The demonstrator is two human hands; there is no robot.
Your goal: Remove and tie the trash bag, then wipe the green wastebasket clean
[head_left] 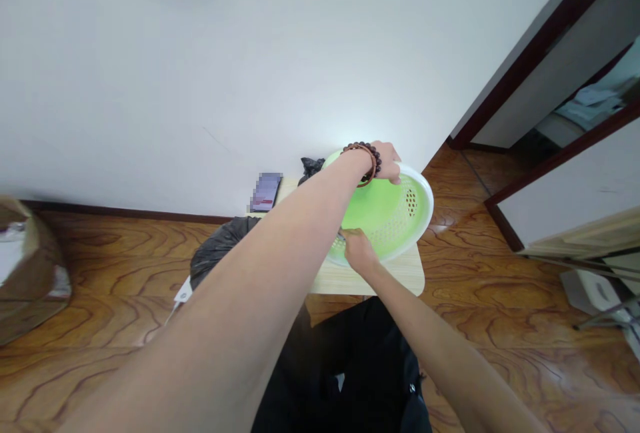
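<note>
A light-green plastic colander [385, 216] with a white rim and a perforated wall rests on a small pale wooden table [407, 276]. My left hand [387, 161], beaded bracelets at its wrist, reaches across to the colander's far rim. Its fingers are curled closed over that rim. Near the colander's close left side is my right hand [359, 251], closed in a fist. A small grey piece [341, 235] sticks out of this fist; its kind cannot be made out. My left forearm hides the colander's left part.
A phone [266, 191] lies at the table's back left, and black plastic [313, 166] shows behind my forearm. A black bag [223, 246] bulges at the left, near a white power strip [184, 291]. A cardboard box [35, 273] stands far left. The wall is close behind.
</note>
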